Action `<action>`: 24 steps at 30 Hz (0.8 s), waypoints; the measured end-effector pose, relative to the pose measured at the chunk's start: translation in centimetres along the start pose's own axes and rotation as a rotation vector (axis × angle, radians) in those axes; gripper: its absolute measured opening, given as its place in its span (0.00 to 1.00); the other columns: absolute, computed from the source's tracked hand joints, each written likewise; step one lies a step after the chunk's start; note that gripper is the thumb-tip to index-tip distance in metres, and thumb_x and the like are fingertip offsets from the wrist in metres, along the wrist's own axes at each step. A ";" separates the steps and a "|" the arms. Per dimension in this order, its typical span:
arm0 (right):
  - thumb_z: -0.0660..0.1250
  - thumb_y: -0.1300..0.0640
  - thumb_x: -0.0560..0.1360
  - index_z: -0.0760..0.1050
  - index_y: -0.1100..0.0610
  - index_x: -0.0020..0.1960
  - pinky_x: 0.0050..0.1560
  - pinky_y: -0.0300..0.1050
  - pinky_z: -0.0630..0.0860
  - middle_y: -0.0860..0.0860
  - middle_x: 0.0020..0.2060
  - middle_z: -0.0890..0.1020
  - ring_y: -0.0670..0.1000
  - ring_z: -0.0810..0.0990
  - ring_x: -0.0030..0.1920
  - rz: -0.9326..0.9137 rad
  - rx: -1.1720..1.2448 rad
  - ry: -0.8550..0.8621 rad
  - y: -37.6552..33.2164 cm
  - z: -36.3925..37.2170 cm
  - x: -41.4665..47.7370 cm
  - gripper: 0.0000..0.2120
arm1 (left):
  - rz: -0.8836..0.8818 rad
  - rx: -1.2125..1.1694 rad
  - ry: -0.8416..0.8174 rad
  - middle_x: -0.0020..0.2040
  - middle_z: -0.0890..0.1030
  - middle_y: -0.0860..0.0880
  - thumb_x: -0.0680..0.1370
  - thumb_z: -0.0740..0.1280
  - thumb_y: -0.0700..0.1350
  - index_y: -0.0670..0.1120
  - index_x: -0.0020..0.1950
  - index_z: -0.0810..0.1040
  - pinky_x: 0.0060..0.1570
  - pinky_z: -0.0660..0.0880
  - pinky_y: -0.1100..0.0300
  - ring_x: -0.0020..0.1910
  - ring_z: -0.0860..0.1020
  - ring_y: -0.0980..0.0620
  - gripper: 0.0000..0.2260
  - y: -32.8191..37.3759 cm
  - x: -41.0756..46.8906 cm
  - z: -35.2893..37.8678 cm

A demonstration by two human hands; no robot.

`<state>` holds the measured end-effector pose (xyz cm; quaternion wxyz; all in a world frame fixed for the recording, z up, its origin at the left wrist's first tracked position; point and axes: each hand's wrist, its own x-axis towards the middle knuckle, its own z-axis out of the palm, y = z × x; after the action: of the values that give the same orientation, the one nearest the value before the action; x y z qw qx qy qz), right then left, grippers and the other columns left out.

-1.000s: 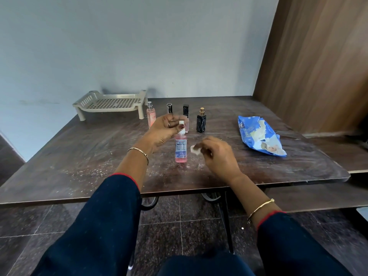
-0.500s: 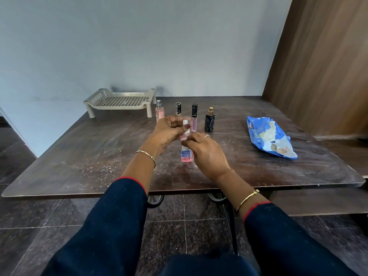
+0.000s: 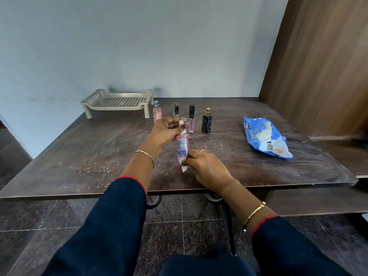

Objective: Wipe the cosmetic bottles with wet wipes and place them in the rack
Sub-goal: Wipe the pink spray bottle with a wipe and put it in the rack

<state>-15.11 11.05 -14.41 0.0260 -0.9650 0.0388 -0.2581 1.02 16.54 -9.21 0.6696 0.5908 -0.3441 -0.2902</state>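
Pink bottle: we hold it off the table, between our two hands, white cap up and base down
Long axis: near upright, running from the left fingers above to the right fingers below
Left hand: thumb and fingers pinched together on the cap and neck
Right hand: fingers curled, clamped on the wet wipe, which they press against the bottle's lower end
Rack: far left of the table, beyond and left of the left hand, well apart from the right
Nearer hand: the left, we judge, and it has the top grip
Next move, as we judge it: wipe along the axis, then carry the bottle away and leftward to the rack
Waiting: row of standing bottles just behind our hands, none in the rack
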 end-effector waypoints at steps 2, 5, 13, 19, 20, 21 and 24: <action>0.69 0.69 0.69 0.81 0.59 0.47 0.31 0.50 0.77 0.53 0.46 0.81 0.58 0.81 0.38 0.005 0.032 0.020 0.2 -0.6 -0.5 0.09 | 0.000 0.001 0.005 0.49 0.84 0.48 0.73 0.70 0.33 0.41 0.53 0.81 0.43 0.80 0.62 0.48 0.82 0.55 0.10 0.0 0.0 -0.1; 0.68 0.67 0.71 0.80 0.57 0.47 0.36 0.50 0.80 0.50 0.45 0.82 0.53 0.82 0.41 0.092 0.086 0.132 1.1 -1.7 -0.3 0.08 | -0.004 -0.012 0.006 0.45 0.85 0.50 0.73 0.70 0.33 0.41 0.52 0.81 0.41 0.80 0.62 0.46 0.83 0.56 0.10 0.0 0.1 -0.4; 0.72 0.63 0.71 0.80 0.59 0.44 0.46 0.41 0.81 0.51 0.43 0.82 0.46 0.81 0.42 0.435 0.468 0.281 1.5 -3.5 3.4 0.03 | 0.016 -0.013 -0.001 0.39 0.85 0.53 0.73 0.70 0.33 0.36 0.57 0.79 0.38 0.80 0.62 0.41 0.82 0.58 0.12 0.2 -0.1 -0.6; 0.69 0.64 0.73 0.80 0.58 0.50 0.50 0.48 0.78 0.51 0.46 0.81 0.51 0.79 0.45 0.285 0.201 0.204 0.3 -2.4 4.6 0.07 | 0.022 -0.022 -0.021 0.39 0.85 0.54 0.74 0.69 0.34 0.37 0.58 0.78 0.33 0.77 0.66 0.38 0.82 0.60 0.12 0.4 -0.6 -0.5; 0.69 0.65 0.74 0.81 0.58 0.51 0.48 0.48 0.77 0.51 0.46 0.81 0.52 0.79 0.46 0.266 0.171 0.209 0.3 -2.1 4.5 0.08 | 0.017 -0.022 -0.025 0.40 0.85 0.53 0.74 0.69 0.34 0.37 0.58 0.79 0.34 0.77 0.66 0.39 0.83 0.59 0.13 0.4 -0.6 -0.6; 0.69 0.65 0.74 0.81 0.58 0.51 0.47 0.48 0.78 0.51 0.45 0.81 0.52 0.79 0.45 0.251 0.151 0.218 0.2 -2.0 4.3 0.08 | 0.013 -0.015 -0.033 0.41 0.85 0.53 0.74 0.69 0.35 0.38 0.58 0.79 0.36 0.78 0.65 0.41 0.83 0.59 0.13 0.5 -0.6 -0.7; 0.69 0.64 0.73 0.82 0.59 0.48 0.41 0.51 0.79 0.52 0.43 0.81 0.54 0.80 0.41 0.201 0.107 0.217 0.1 -1.4 3.4 0.05 | 0.005 0.031 -0.058 0.47 0.85 0.50 0.73 0.71 0.37 0.44 0.54 0.81 0.46 0.79 0.58 0.49 0.82 0.55 0.10 0.4 -0.3 -1.3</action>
<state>-12.83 10.64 -11.53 0.0986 -0.9200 0.1241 -0.3584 1.85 17.55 -8.90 0.6509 0.5916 -0.3691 -0.3001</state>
